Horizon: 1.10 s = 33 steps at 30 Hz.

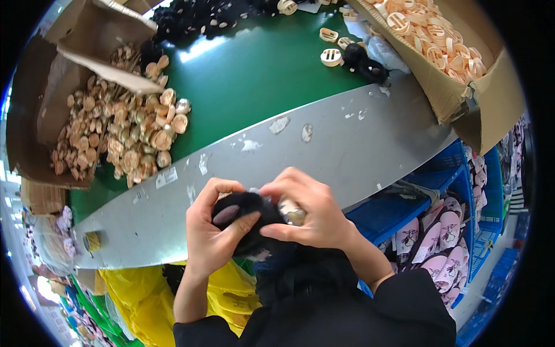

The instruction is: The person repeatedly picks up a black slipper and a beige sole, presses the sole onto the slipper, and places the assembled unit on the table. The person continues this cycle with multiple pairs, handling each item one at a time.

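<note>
Just in front of my body, above the near edge of the metal strip, I hold a black plush piece (pixel 248 203) with a dark pinkish-grey oval patch on it. My left hand (pixel 208 234) is closed round its left side, thumb pressed across the front. On the other side my right hand (pixel 321 211) is closed, its fingertips at the plush's upper right edge. A rounded, shiny gold-and-beige plastic piece (pixel 292 211) sits in the right hand, against the palm side of the fingers. My fingers partly cover both pieces.
A green work surface (pixel 248 87) lies behind the metal strip (pixel 324 139). Beige-and-gold plastic pieces (pixel 133 139) spill from a cardboard box at left. Black plush (pixel 214 20) is heaped at the back. Another box (pixel 439 98) holds beige rings; blue crates (pixel 381 217) with pink slippers stand right.
</note>
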Each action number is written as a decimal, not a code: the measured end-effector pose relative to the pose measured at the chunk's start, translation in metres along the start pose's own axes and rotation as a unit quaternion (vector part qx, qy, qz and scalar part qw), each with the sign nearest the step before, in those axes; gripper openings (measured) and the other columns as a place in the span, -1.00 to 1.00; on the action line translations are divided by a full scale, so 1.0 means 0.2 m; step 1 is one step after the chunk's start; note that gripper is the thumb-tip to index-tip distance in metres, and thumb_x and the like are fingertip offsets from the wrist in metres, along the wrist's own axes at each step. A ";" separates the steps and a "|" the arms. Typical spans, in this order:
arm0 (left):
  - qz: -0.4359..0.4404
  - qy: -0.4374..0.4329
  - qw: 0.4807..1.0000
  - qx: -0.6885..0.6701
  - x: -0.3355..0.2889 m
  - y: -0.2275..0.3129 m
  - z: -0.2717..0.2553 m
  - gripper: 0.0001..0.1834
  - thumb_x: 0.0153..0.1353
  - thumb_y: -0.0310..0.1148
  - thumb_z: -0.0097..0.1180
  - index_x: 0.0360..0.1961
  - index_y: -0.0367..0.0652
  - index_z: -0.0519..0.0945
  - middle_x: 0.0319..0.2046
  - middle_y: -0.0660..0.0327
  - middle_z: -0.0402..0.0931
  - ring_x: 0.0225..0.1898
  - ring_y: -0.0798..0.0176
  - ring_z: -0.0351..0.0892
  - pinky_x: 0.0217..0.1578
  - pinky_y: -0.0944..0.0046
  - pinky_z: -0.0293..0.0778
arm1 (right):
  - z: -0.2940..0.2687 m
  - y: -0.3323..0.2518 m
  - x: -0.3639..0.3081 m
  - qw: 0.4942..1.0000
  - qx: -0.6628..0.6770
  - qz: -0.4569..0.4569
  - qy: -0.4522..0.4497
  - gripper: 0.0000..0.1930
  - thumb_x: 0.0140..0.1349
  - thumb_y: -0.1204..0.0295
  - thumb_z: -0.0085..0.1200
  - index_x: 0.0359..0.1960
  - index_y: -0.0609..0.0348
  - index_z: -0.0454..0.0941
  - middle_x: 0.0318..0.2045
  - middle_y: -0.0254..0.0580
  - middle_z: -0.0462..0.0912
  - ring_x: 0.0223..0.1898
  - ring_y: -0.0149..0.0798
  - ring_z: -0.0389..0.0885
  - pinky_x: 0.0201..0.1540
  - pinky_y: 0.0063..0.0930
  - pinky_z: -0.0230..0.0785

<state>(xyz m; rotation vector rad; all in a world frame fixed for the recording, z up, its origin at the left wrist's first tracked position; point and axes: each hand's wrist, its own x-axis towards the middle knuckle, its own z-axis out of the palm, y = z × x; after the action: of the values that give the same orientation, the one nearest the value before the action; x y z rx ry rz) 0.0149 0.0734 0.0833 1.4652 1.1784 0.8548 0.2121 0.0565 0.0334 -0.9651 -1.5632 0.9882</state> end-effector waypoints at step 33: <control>-0.025 0.152 0.977 -0.148 -0.53 -0.37 0.13 -0.45 0.27 -0.09 0.24 0.04 -0.40 0.51 -0.12 0.13 0.51 -0.08 0.29 0.49 0.04 0.30 0.40 | 0.40 0.02 -0.24 0.978 -0.160 -0.123 0.059 -0.66 -0.22 0.55 0.39 -0.32 0.23 0.61 -0.43 -0.22 0.56 -0.55 -0.25 0.55 -0.58 -0.44 0.37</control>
<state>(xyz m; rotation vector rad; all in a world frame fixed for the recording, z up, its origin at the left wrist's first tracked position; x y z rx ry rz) -0.0074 -0.0366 0.0137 1.0833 1.2411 1.1960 0.1428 0.0041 0.0009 -0.9987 -1.7234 0.5076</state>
